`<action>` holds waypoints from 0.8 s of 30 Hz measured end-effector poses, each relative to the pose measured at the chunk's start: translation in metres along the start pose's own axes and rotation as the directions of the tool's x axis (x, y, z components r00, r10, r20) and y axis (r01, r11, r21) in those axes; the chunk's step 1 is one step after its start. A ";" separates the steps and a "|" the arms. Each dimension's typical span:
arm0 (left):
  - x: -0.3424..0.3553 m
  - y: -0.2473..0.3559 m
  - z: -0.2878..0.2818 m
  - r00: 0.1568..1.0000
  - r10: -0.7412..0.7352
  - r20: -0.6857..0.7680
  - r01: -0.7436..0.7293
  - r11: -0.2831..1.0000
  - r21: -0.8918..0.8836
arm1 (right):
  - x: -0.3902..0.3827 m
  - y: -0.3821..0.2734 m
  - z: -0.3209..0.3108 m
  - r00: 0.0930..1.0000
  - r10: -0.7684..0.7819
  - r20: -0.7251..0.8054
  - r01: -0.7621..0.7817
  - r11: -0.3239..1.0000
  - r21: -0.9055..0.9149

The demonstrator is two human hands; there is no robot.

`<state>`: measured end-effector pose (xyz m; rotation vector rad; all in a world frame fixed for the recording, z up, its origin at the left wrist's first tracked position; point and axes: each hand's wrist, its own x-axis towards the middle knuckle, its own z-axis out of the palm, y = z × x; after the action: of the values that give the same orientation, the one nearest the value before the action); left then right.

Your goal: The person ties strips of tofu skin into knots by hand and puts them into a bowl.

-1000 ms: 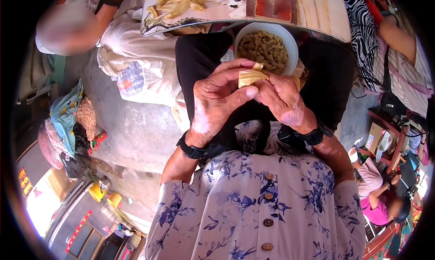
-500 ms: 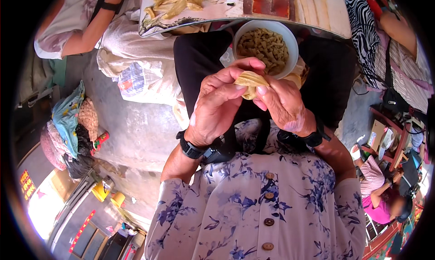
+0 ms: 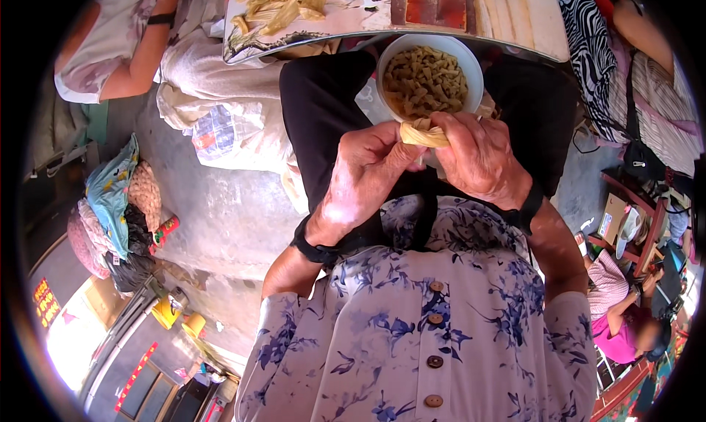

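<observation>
Between my left hand [image 3: 364, 168] and my right hand [image 3: 478, 161] is a folded, pale yellow, ridged strip [image 3: 422, 134], pinched by the fingers of both. Some of my left fingertips are hidden behind it. Just above my hands, a pale blue bowl [image 3: 475, 80] between my dark-trousered knees holds several small, curled, olive-brown pieces. Above the bowl, a pile of longer yellow strips [image 3: 278, 1] lies on the left part of a low tabletop [image 3: 501, 21], near a red square patch [image 3: 434, 8].
A co-worker's arm [image 3: 140, 54] is at upper left, another person's arm [image 3: 640, 32] at upper right, and a person in pink [image 3: 619, 334] at lower right. White sacks [image 3: 235, 128] lie left of my legs; bundled bags [image 3: 118, 216] and yellow buckets [image 3: 165, 312] are farther left.
My hands have turned the strip between them, and my right hand has rotated over its right end. Both have shifted slightly right. The co-worker at upper left has moved their arm.
</observation>
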<state>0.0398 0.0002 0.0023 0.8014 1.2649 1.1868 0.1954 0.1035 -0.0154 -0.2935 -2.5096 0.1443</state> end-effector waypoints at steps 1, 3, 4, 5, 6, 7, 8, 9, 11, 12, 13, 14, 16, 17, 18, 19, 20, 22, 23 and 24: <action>-0.001 -0.003 0.005 1.000 -0.018 -0.014 0.015 0.981 -0.195 | 0.001 0.002 -0.003 0.998 -0.041 0.039 0.042 0.999 -0.029; -0.001 -0.004 0.004 1.000 0.007 0.014 -0.004 0.974 -0.224 | 0.003 0.006 -0.006 0.998 -0.051 0.037 0.050 0.999 0.007; -0.002 -0.004 0.003 0.999 0.032 0.042 -0.021 0.967 -0.255 | 0.002 0.007 -0.008 0.998 -0.059 0.035 0.058 0.997 0.044; -0.003 -0.003 0.002 0.999 0.031 0.041 -0.020 0.967 -0.254 | 0.002 0.009 -0.010 0.998 -0.059 0.034 0.057 0.997 0.045; -0.002 -0.001 -0.001 0.996 0.036 0.081 -0.019 0.979 -0.201 | 0.000 0.011 -0.012 0.997 -0.058 0.054 0.052 0.993 0.106; -0.002 0.000 -0.003 0.992 0.038 0.120 -0.020 0.989 -0.148 | -0.001 0.013 -0.014 0.996 -0.058 0.074 0.045 0.985 0.167; -0.002 0.000 -0.005 0.992 0.036 0.122 -0.017 0.989 -0.148 | -0.001 0.015 -0.016 0.996 -0.055 0.075 0.042 0.985 0.167; -0.004 0.001 -0.007 0.989 0.049 0.140 -0.037 0.996 -0.081 | 0.000 0.017 -0.019 0.993 -0.043 0.107 0.014 0.967 0.253; -0.006 0.002 -0.011 0.986 0.059 0.153 -0.062 0.998 0.017 | 0.004 0.017 -0.025 0.993 -0.022 0.118 -0.019 0.940 0.339; -0.005 0.003 -0.013 0.986 0.058 0.156 -0.061 0.998 0.016 | 0.004 0.018 -0.027 0.993 -0.019 0.119 -0.022 0.941 0.337; -0.004 0.005 -0.016 0.980 0.092 0.179 -0.110 0.989 0.098 | 0.003 0.021 -0.029 0.988 -0.012 0.155 -0.050 0.920 0.388; -0.003 0.006 -0.019 0.971 0.124 0.203 -0.161 0.971 0.178 | 0.003 0.023 -0.031 0.982 -0.007 0.191 -0.079 0.896 0.438; -0.004 0.010 -0.028 0.977 0.124 0.172 -0.158 0.967 0.201 | 0.005 0.027 -0.038 0.981 -0.012 0.195 -0.075 0.898 0.433; -0.005 0.008 -0.030 0.972 0.134 0.194 -0.177 0.957 0.228 | 0.006 0.028 -0.040 0.980 -0.019 0.198 -0.069 0.902 0.427; -0.005 0.008 -0.031 0.965 0.144 0.217 -0.198 0.947 0.253 | 0.005 0.027 -0.039 0.980 -0.018 0.198 -0.070 0.901 0.428; -0.003 0.008 -0.032 0.966 0.143 0.217 -0.197 0.947 0.254 | 0.003 0.026 -0.037 0.976 0.026 0.218 -0.133 0.860 0.492; 0.001 0.008 -0.034 0.958 0.152 0.244 -0.227 0.919 0.321 | 0.001 0.026 -0.035 0.968 0.068 0.241 -0.194 0.811 0.552; 0.005 0.009 -0.034 0.950 0.158 0.269 -0.257 0.885 0.387 | 0.000 0.026 -0.032 0.969 0.088 0.232 -0.206 0.807 0.553; 0.008 0.010 -0.030 0.937 0.266 0.225 -0.343 0.816 0.465 | 0.001 0.026 -0.030 0.969 0.109 0.223 -0.217 0.804 0.553; 0.011 0.011 -0.025 0.908 0.371 0.192 -0.414 0.733 0.540 | 0.000 0.026 -0.028 0.968 0.111 0.224 -0.220 0.804 0.552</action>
<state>0.0118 0.0099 0.0050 1.6163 1.4559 1.0895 0.2167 0.1292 0.0030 -0.2536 -2.4677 1.0245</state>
